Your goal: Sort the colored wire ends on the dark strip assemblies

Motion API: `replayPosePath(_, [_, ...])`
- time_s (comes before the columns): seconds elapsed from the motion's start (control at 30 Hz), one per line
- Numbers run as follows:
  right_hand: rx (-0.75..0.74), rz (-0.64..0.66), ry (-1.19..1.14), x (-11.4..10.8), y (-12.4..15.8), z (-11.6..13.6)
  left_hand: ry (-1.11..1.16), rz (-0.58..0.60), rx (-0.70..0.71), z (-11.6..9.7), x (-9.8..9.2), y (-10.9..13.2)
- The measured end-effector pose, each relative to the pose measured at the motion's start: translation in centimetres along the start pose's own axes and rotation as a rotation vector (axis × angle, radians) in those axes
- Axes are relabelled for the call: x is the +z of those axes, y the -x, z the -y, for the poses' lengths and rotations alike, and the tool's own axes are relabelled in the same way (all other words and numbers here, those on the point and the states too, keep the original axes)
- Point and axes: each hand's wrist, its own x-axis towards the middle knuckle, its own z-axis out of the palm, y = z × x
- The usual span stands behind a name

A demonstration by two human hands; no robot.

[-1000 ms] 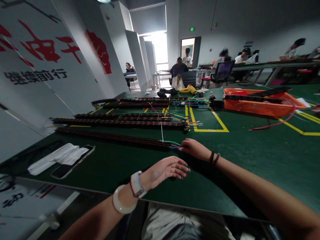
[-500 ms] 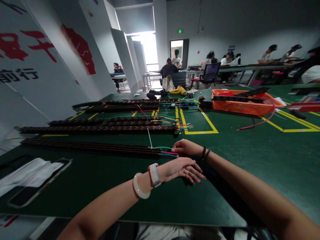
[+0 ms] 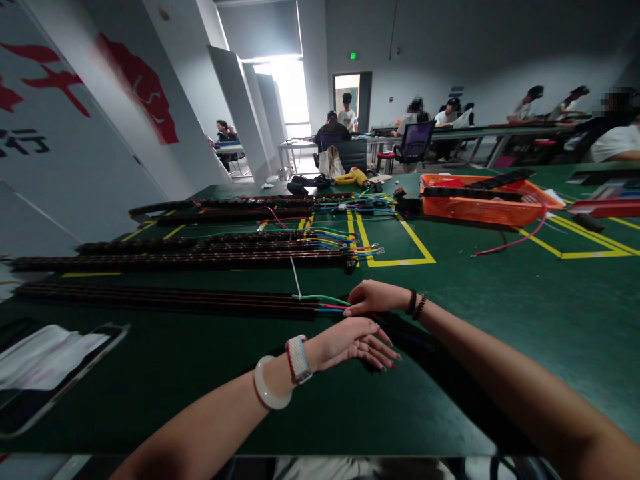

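A long dark bundle of cables (image 3: 165, 300) lies across the green table in front of me. From its right end come a green wire (image 3: 320, 297), a red wire (image 3: 334, 306) and a blue wire (image 3: 333, 311). My right hand (image 3: 377, 297) bends over these wire ends, thumb and fingers closed on them; its fingertips hide which ones are gripped. Just below it, my left hand (image 3: 357, 343) hovers palm inward with fingers apart, holding nothing. A white cable tie (image 3: 296, 277) sticks up from the bundle.
More dark bundles (image 3: 200, 259) with coloured wire ends lie behind. An orange basket (image 3: 470, 210) stands at back right, a yellow heat gun (image 3: 357, 177) beyond the bundles. A tray with white paper (image 3: 45, 357) is at left. Several people sit at far tables.
The view has turned slightly, so the table things sit further left. My right fingers have come down over the red and blue wire ends. My left hand stays open beside them.
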Motion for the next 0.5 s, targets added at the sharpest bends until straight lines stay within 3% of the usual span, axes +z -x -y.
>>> replayPosePath(0.23, [-0.017,-0.086,0.084,0.8,-0.2,0.3,0.124,-0.030,-0.005,-0.1,-0.3,0.1])
replayPosePath(0.5, [-0.068,-0.253,0.548,1.0,0.4,2.4,0.387,-0.196,0.170,0.5,0.2,0.2])
